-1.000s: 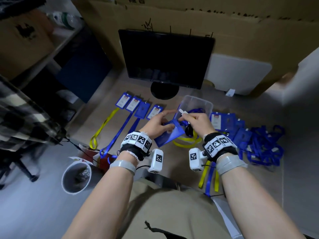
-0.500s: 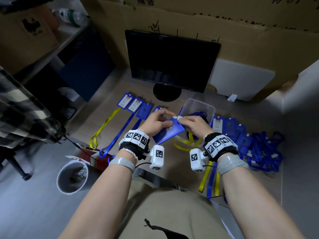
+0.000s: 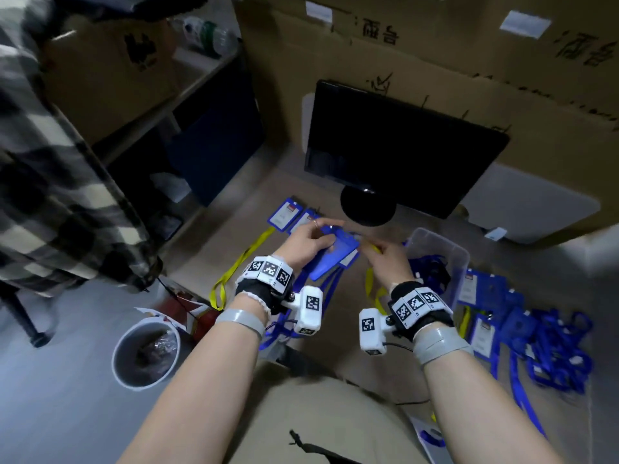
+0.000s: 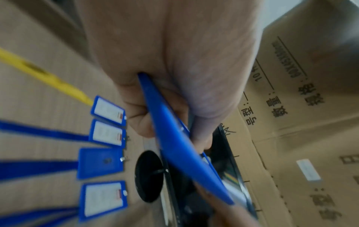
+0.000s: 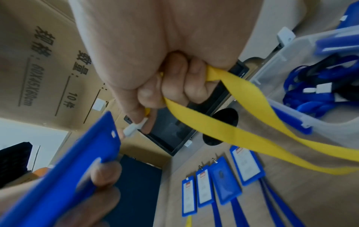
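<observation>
Both hands have drifted left, away from the clear box (image 3: 447, 249) and over toward the row of finished badges (image 4: 106, 132). The left hand (image 3: 308, 244) has its grip clamped on the blue badge holder (image 3: 331, 262), thumb on one face and fingers on the other, holding it tilted in the air above the tabletop (image 3: 348, 291). The right hand (image 3: 385, 259) has its fingers curled round the yellow lanyard (image 5: 213, 122), and its thumb and forefinger pinch the white clip (image 5: 134, 128) just short of the hole (image 5: 113, 133) in the holder's top edge. The step in hand looks like fastening lanyard to holder. Next, the clip must hook through that small hole while the left hand keeps the holder steady.
</observation>
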`<state>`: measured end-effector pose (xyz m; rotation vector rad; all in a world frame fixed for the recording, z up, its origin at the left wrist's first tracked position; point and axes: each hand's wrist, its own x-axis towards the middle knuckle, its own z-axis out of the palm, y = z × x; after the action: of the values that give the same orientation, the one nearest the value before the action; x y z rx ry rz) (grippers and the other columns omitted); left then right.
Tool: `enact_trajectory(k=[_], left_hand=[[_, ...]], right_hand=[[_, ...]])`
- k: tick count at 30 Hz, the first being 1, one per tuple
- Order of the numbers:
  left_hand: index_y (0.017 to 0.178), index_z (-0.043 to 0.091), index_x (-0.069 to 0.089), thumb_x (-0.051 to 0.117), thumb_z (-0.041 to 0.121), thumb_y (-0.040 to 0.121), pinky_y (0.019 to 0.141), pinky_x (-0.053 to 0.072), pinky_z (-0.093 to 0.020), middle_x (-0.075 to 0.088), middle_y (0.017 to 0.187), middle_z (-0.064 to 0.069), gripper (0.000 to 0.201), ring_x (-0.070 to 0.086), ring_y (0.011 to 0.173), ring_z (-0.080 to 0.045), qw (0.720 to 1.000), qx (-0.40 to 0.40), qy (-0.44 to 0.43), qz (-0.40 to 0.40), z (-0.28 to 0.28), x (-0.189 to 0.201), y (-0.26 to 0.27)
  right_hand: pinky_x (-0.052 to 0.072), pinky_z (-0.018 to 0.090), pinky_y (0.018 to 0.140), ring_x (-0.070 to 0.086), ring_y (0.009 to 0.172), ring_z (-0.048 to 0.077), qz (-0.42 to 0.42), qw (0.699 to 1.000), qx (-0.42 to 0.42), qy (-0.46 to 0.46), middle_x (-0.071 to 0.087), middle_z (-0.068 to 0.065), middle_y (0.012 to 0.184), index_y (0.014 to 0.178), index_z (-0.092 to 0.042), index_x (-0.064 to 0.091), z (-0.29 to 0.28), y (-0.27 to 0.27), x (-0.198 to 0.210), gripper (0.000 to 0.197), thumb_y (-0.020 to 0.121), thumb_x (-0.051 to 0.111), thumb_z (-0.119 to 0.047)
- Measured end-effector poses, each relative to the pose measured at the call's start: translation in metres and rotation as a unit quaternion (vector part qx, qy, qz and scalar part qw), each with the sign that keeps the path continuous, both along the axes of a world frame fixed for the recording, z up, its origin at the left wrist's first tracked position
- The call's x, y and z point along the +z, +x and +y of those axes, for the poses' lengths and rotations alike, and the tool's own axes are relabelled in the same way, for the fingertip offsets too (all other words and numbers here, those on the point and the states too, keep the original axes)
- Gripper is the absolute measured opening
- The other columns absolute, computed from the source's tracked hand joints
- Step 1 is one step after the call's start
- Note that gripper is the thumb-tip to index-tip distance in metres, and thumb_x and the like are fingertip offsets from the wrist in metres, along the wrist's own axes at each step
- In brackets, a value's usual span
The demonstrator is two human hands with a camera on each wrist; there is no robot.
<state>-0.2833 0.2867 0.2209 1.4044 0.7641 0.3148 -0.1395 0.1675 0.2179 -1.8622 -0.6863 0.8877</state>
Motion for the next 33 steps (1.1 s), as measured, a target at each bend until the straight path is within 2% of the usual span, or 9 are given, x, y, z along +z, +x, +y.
enact_trajectory(k=[4, 6, 8, 13, 18, 21, 27, 31, 33], left_hand=[[0.134, 0.017, 0.053, 0.056, 0.006, 0.095, 0.06, 0.042, -0.018, 0.06, 0.068, -0.007, 0.041, 0.054, 0.058, -0.008, 0.997, -0.054, 0.05, 0.025, 0.027, -0.013, -0.027], [0.132, 0.017, 0.054, 0.057, 0.007, 0.094, 0.065, 0.045, -0.016, 0.061, 0.07, -0.008, 0.039, 0.058, 0.061, -0.006, 0.997, -0.049, 0.053, 0.021, 0.037, -0.016, -0.035], [0.128, 0.022, 0.056, 0.058, 0.011, 0.093, 0.072, 0.047, -0.024, 0.064, 0.071, -0.007, 0.037, 0.06, 0.068, -0.014, 0.996, -0.055, 0.062, 0.014, 0.048, -0.018, -0.043], [0.118, 0.018, 0.059, 0.061, 0.012, 0.091, 0.063, 0.043, -0.027, 0.066, 0.067, -0.004, 0.027, 0.054, 0.062, -0.017, 0.995, -0.064, 0.069, 0.033, 0.069, -0.015, -0.056], [0.119, 0.017, 0.06, 0.062, 0.013, 0.091, 0.068, 0.042, -0.031, 0.067, 0.071, -0.008, 0.028, 0.054, 0.067, -0.022, 0.996, -0.073, 0.049, 0.03, 0.088, -0.012, -0.064], [0.127, 0.022, 0.057, 0.062, 0.016, 0.09, 0.07, 0.041, -0.033, 0.067, 0.067, -0.002, 0.037, 0.054, 0.069, -0.023, 0.994, -0.091, 0.05, 0.027, 0.094, -0.011, -0.067], [0.117, 0.019, 0.063, 0.062, 0.011, 0.09, 0.069, 0.042, -0.031, 0.067, 0.067, -0.006, 0.028, 0.053, 0.065, -0.021, 0.995, -0.085, 0.043, 0.031, 0.104, -0.006, -0.069], [0.106, 0.015, 0.067, 0.061, 0.005, 0.09, 0.062, 0.044, -0.027, 0.064, 0.072, -0.018, 0.019, 0.055, 0.062, -0.022, 0.999, -0.033, -0.034, -0.003, 0.107, -0.004, -0.071], [0.106, 0.016, 0.069, 0.061, 0.004, 0.091, 0.059, 0.047, -0.024, 0.066, 0.07, -0.013, 0.021, 0.059, 0.06, -0.019, 0.997, 0.001, -0.077, -0.014, 0.111, -0.005, -0.07]], right_hand=[[0.046, 0.023, 0.069, 0.065, 0.081, 0.024, -0.017, 1.0, 0.0, -0.015, 0.074, 0.017, 0.094, 0.081, -0.016, 0.074, 0.038, -0.016, 0.003, 0.018, 0.09, 0.066, -0.03], [0.045, 0.028, 0.071, 0.063, 0.074, 0.014, -0.029, 0.999, 0.025, -0.029, 0.074, 0.015, 0.089, 0.08, -0.018, 0.073, 0.051, -0.025, 0.003, 0.013, 0.089, 0.067, -0.026], [0.044, 0.026, 0.068, 0.058, 0.064, 0.001, -0.049, 0.997, 0.033, -0.041, 0.072, 0.004, 0.077, 0.082, -0.02, 0.073, 0.063, -0.034, 0.002, 0.01, 0.089, 0.067, -0.024], [0.042, 0.008, 0.055, 0.059, 0.064, 0.001, -0.05, 0.997, 0.038, -0.047, 0.068, -0.009, 0.072, 0.086, -0.021, 0.072, 0.08, -0.049, 0.003, 0.009, 0.09, 0.066, -0.026], [0.045, 0.016, 0.058, 0.062, 0.065, 0.005, -0.049, 0.997, 0.036, -0.053, 0.071, 0.0, 0.076, 0.091, -0.019, 0.075, 0.094, -0.057, 0.008, 0.013, 0.09, 0.066, -0.028], [0.041, 0.014, 0.053, 0.057, 0.054, -0.004, -0.057, 0.997, 0.02, -0.043, 0.065, -0.007, 0.064, 0.074, -0.019, 0.07, 0.101, -0.059, 0.011, 0.015, 0.089, 0.068, -0.023], [0.04, 0.022, 0.06, 0.057, 0.056, 0.003, -0.054, 0.997, 0.031, -0.053, 0.063, -0.008, 0.06, 0.07, -0.022, 0.069, 0.108, -0.061, 0.009, 0.018, 0.088, 0.069, -0.027], [0.046, 0.027, 0.07, 0.065, 0.073, 0.011, -0.026, 0.996, 0.062, -0.052, 0.073, -0.002, 0.078, 0.085, -0.024, 0.075, 0.112, -0.058, 0.005, 0.014, 0.089, 0.067, -0.034], [0.049, 0.027, 0.075, 0.067, 0.082, 0.007, -0.026, 0.995, 0.087, -0.052, 0.076, -0.004, 0.088, 0.094, -0.026, 0.077, 0.113, -0.057, 0.002, 0.017, 0.091, 0.064, -0.037]])
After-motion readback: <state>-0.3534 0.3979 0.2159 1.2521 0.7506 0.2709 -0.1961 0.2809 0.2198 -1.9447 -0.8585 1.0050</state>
